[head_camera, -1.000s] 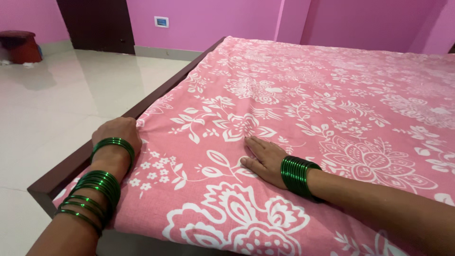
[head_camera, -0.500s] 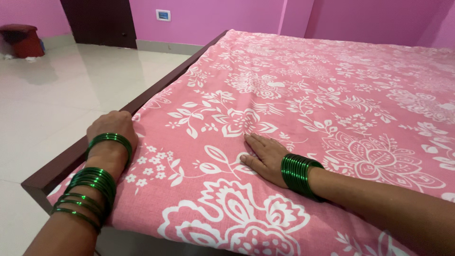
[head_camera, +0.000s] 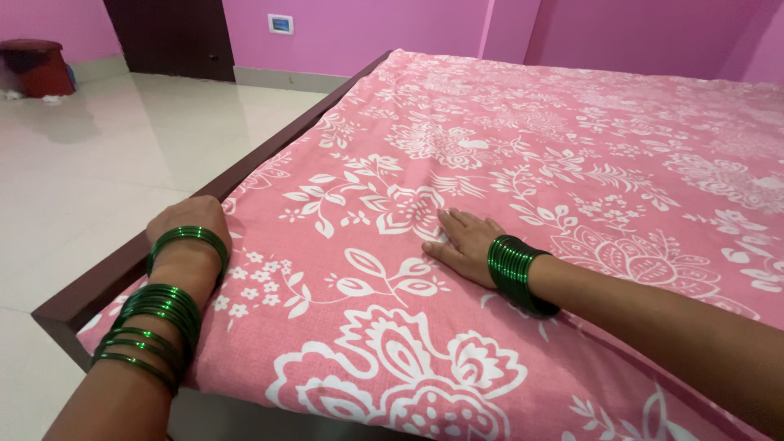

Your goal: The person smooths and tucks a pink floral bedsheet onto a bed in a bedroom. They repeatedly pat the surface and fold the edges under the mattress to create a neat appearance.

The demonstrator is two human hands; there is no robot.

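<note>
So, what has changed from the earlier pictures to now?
The right hand slid flat over the pink floral bedsheet, away from the person and slightly to the right. The left hand stayed curled over the sheet's edge at the dark wooden bed frame, shifting only a little. The sheet still lies spread over the bed. Green bangles remain on both wrists.
</note>
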